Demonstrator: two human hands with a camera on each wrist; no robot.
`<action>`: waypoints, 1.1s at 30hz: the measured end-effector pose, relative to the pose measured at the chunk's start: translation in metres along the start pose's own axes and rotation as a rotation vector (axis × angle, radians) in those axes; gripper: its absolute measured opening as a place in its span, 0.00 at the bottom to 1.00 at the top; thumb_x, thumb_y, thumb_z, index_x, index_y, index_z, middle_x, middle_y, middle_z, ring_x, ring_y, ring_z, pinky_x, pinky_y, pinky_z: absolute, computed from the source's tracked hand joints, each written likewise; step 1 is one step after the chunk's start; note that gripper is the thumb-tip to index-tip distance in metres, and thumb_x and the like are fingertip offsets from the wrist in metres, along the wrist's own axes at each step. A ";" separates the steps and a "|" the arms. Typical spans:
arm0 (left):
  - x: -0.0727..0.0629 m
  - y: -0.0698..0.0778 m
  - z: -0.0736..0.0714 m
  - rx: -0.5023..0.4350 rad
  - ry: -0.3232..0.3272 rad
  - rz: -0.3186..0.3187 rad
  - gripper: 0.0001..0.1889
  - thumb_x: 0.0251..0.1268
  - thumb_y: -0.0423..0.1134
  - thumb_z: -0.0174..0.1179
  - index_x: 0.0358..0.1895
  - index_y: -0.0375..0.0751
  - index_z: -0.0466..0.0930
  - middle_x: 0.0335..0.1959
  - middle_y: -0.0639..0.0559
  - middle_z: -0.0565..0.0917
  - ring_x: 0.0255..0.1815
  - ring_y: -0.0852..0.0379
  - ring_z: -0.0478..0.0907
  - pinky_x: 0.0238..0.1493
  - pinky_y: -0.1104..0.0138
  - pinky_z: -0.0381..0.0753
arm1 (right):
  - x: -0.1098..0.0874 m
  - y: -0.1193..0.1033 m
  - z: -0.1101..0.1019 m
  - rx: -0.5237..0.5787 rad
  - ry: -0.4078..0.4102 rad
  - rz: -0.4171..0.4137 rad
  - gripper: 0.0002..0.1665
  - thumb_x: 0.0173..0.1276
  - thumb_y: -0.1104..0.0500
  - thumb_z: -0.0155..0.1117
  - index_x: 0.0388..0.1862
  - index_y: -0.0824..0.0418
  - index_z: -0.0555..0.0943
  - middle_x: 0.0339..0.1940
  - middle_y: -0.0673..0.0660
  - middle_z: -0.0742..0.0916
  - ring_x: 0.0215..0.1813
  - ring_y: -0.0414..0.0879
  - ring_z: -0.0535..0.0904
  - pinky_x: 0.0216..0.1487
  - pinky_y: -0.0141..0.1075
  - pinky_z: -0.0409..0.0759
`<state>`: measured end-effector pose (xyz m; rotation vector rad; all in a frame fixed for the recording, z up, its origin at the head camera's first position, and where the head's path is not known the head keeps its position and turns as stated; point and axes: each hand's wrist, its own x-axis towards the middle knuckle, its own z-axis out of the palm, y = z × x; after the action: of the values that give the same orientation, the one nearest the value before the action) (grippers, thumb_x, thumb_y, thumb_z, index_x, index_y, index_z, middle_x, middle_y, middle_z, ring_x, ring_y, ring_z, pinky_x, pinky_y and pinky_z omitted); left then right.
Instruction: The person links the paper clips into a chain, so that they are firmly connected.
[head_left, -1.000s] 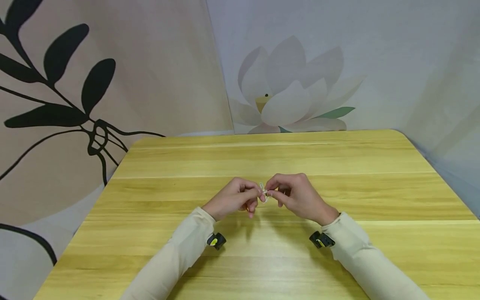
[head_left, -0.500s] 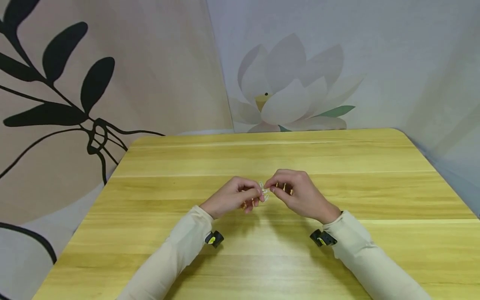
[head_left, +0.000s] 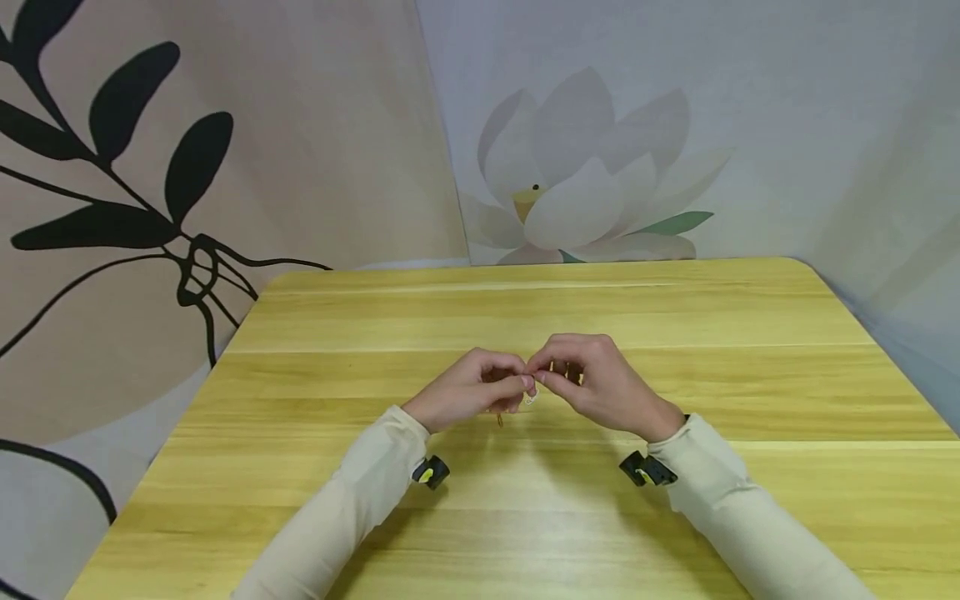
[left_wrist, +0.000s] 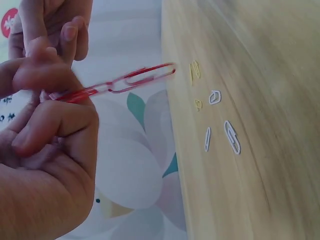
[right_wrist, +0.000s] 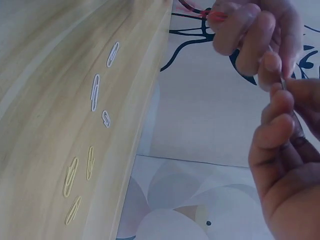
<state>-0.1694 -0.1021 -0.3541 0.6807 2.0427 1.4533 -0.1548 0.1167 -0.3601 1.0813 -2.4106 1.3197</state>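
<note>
Near the table's middle, my left hand (head_left: pixel 476 387) and right hand (head_left: pixel 596 379) meet at the fingertips. Linked red paper clips (left_wrist: pixel 142 77) stick out from the curled fingers of my left hand in the left wrist view. An orange-looking end of these clips (head_left: pixel 500 419) shows below that hand in the head view. My right thumb and index finger pinch at a thin dark sliver (right_wrist: pixel 283 84), mostly hidden; its kind cannot be made out. A whitish wire loop (head_left: pixel 532 398) shows just below the fingertips, whether held or lying on the table is unclear.
Loose white paper clips (right_wrist: pixel 95 93) and yellow paper clips (right_wrist: pixel 71 177) lie scattered on the wooden table (head_left: pixel 375 500). A printed cloth backdrop (head_left: pixel 337 125) rises behind the table's far edge.
Half a second ago my right fingertips stood slightly apart from the left ones; now they touch. The whitish loop above the fingertips is covered, and the orange-looking clip end has come into sight below.
</note>
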 end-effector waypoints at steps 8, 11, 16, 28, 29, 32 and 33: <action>0.001 0.004 -0.003 0.086 0.034 0.039 0.11 0.77 0.38 0.53 0.40 0.38 0.84 0.24 0.54 0.76 0.24 0.58 0.67 0.28 0.68 0.70 | -0.001 0.004 -0.005 0.036 0.011 0.060 0.09 0.68 0.68 0.66 0.39 0.54 0.87 0.29 0.47 0.86 0.23 0.35 0.71 0.25 0.30 0.73; 0.002 0.005 -0.004 0.107 0.046 0.037 0.12 0.77 0.40 0.53 0.38 0.42 0.85 0.30 0.55 0.82 0.25 0.56 0.69 0.28 0.68 0.72 | -0.001 0.005 -0.007 0.046 0.018 0.078 0.09 0.68 0.67 0.66 0.38 0.54 0.87 0.29 0.47 0.86 0.23 0.35 0.71 0.26 0.30 0.74; 0.002 0.006 -0.004 0.131 0.057 0.027 0.11 0.76 0.40 0.53 0.38 0.42 0.85 0.31 0.54 0.82 0.26 0.55 0.71 0.29 0.67 0.74 | -0.001 0.008 -0.008 0.075 0.014 0.098 0.07 0.70 0.66 0.65 0.39 0.56 0.87 0.29 0.49 0.86 0.23 0.35 0.71 0.26 0.31 0.73; 0.000 0.003 -0.005 0.136 0.080 -0.016 0.11 0.74 0.39 0.54 0.38 0.40 0.85 0.26 0.56 0.78 0.24 0.58 0.69 0.29 0.63 0.76 | -0.002 0.026 -0.018 -0.035 -0.030 0.214 0.07 0.69 0.66 0.66 0.38 0.54 0.86 0.27 0.48 0.85 0.23 0.38 0.73 0.25 0.31 0.74; 0.000 0.003 -0.005 0.133 0.079 -0.017 0.11 0.74 0.39 0.55 0.39 0.40 0.85 0.26 0.56 0.78 0.24 0.58 0.69 0.29 0.63 0.76 | -0.001 0.027 -0.018 -0.052 -0.044 0.225 0.07 0.69 0.66 0.66 0.38 0.54 0.86 0.27 0.48 0.86 0.23 0.38 0.73 0.25 0.31 0.74; 0.000 0.002 -0.005 0.127 0.081 -0.022 0.10 0.74 0.39 0.55 0.38 0.41 0.86 0.25 0.56 0.77 0.23 0.58 0.68 0.28 0.64 0.75 | 0.000 0.033 -0.019 -0.097 -0.090 0.244 0.07 0.67 0.66 0.67 0.37 0.54 0.86 0.27 0.49 0.86 0.25 0.38 0.75 0.26 0.30 0.74; 0.000 0.002 -0.005 0.126 0.082 -0.022 0.10 0.74 0.39 0.55 0.38 0.41 0.86 0.24 0.56 0.77 0.23 0.58 0.68 0.28 0.65 0.75 | 0.000 0.035 -0.019 -0.115 -0.108 0.247 0.07 0.67 0.67 0.67 0.37 0.55 0.86 0.28 0.49 0.87 0.26 0.38 0.75 0.27 0.30 0.75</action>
<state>-0.1725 -0.1045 -0.3508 0.6561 2.2133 1.3693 -0.1821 0.1434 -0.3723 0.8683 -2.7357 1.1993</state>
